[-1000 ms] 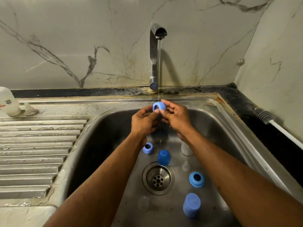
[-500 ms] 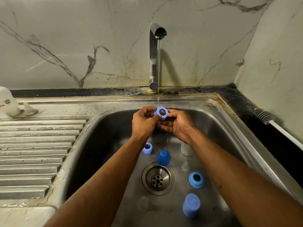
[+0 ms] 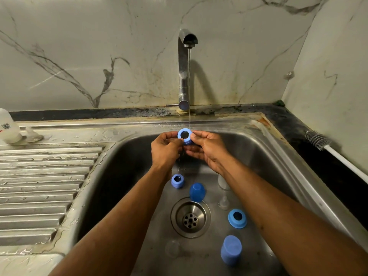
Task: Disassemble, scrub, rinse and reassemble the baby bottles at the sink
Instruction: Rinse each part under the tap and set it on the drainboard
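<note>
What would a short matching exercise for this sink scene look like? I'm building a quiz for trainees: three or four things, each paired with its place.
Things:
1. blue collar ring
2. bottle brush
3. blue cap
4. white bottle

Places:
A. far left of the drainboard
B. basin floor, nearest the camera
C. held under the running tap
D. dark counter at right

Pairs: 1-C, 2-D, 3-B, 4-A

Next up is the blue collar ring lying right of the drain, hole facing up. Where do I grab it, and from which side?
Take the blue collar ring by its narrower upper band, coming straight down from above. It sits with its flared skirt flat on the sink floor, so the skirt edge probably gives little purchase. Pinching thumb and finger across the band, or one finger inside the open hole, should hold. The space around it looks free.
</note>
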